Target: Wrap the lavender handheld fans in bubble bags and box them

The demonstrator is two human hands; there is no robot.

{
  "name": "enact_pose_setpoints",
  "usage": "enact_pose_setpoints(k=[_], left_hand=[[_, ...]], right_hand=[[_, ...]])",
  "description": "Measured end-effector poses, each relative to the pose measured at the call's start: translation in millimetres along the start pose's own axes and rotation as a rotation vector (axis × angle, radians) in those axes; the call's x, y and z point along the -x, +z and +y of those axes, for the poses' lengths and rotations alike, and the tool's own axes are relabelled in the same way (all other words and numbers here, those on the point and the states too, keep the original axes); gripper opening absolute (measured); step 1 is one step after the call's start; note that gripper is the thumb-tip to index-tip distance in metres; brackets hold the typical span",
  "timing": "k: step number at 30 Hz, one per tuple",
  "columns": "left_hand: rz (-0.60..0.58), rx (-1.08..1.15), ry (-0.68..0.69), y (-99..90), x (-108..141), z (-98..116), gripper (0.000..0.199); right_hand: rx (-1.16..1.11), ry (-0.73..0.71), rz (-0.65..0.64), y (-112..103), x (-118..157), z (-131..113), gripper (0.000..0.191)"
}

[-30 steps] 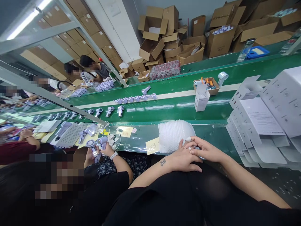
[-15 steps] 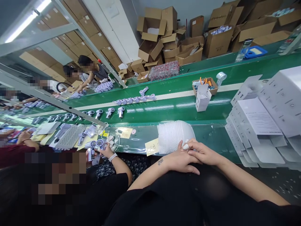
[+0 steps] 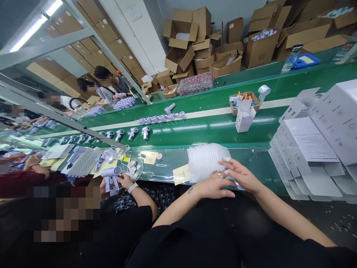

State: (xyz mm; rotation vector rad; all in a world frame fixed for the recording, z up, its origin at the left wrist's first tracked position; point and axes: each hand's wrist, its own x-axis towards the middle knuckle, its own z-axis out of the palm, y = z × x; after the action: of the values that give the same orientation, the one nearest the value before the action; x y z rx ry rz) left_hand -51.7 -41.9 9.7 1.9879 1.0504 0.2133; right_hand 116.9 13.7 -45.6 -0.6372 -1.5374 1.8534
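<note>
A stack of clear bubble-wrap bags (image 3: 205, 160) lies on the bench edge in front of me. My left hand (image 3: 214, 187) rests at its near edge, palm down, fingers loosely stretched and thumb out. Just to the right, my right hand (image 3: 242, 175) is raised beside the left fingers and over the stack's right corner, its fingers extended and apart. A white covering shows at a fingertip of the right hand. Neither hand holds anything that I can see. A yellow paper slip (image 3: 181, 174) with handwriting sits left of the stack.
Folded white boxes (image 3: 309, 149) stand at right. Across the green conveyor (image 3: 173, 136) are a small white box (image 3: 245, 119), a parts carton (image 3: 255, 108) and rows of handheld fans (image 3: 161, 118). At left, a co-worker's hand (image 3: 126, 181) holds a fan (image 3: 111, 172).
My hands, clasped together before, have come apart; the right hand has lifted and its fingers have straightened. The co-worker at left has turned the fan they hold.
</note>
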Motion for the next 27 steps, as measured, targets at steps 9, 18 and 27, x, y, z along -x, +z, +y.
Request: enact_pose_setpoints(k=[9,18,27], left_hand=[[0.606,0.448,-0.546,29.5,32,-66,0.027],[0.694,0.230,-0.729,85.3,45,-113,0.027],[0.608,0.036,-0.695,90.9,25,-113,0.033]], right_hand=[[0.754,0.320,0.181,-51,-3,91,0.082],[1.041,0.342,0.097,-36,-5,151,0.073],[0.936,0.096,0.075,-46,7,141,0.028]])
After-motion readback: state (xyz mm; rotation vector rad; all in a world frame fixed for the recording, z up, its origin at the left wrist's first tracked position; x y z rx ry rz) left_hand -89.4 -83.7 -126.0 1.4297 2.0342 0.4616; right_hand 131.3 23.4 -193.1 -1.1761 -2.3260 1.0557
